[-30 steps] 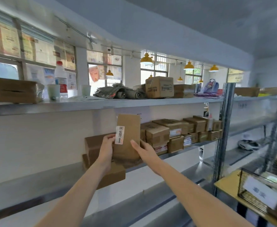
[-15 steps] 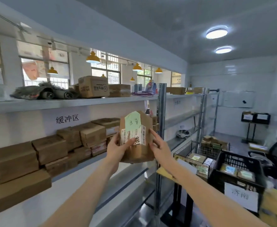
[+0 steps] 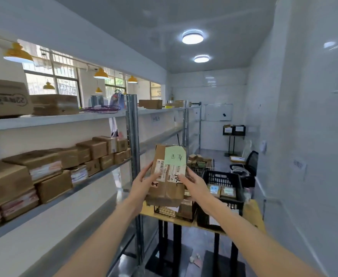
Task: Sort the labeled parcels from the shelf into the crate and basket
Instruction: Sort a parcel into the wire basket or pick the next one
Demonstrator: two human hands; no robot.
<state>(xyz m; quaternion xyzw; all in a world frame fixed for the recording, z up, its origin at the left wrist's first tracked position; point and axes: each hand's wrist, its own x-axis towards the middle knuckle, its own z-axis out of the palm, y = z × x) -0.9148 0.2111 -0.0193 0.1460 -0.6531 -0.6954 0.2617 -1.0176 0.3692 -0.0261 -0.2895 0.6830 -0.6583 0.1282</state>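
Observation:
I hold a brown cardboard parcel [image 3: 169, 188] upright in front of me, its face showing a green note and a white shipping label. My left hand [image 3: 144, 181] grips its left edge and my right hand [image 3: 193, 181] grips its right edge. Behind and below the parcel a wire basket [image 3: 172, 211] sits on a yellow table, partly hidden by the parcel. To its right stands a black plastic crate [image 3: 223, 179] with a few parcels inside. More brown parcels [image 3: 50, 166] line the middle shelf on the left.
A metal shelf upright [image 3: 133, 148] rises just left of the parcel. The yellow table [image 3: 252, 211] stands on black legs. A second wire basket [image 3: 199, 162] with small boxes sits farther back. A black office chair [image 3: 248, 166] is by the right wall.
The view has swung right from the shelf toward the table. The parcel came off the shelf in both hands, was turned label-forward, and now hangs over the wire basket.

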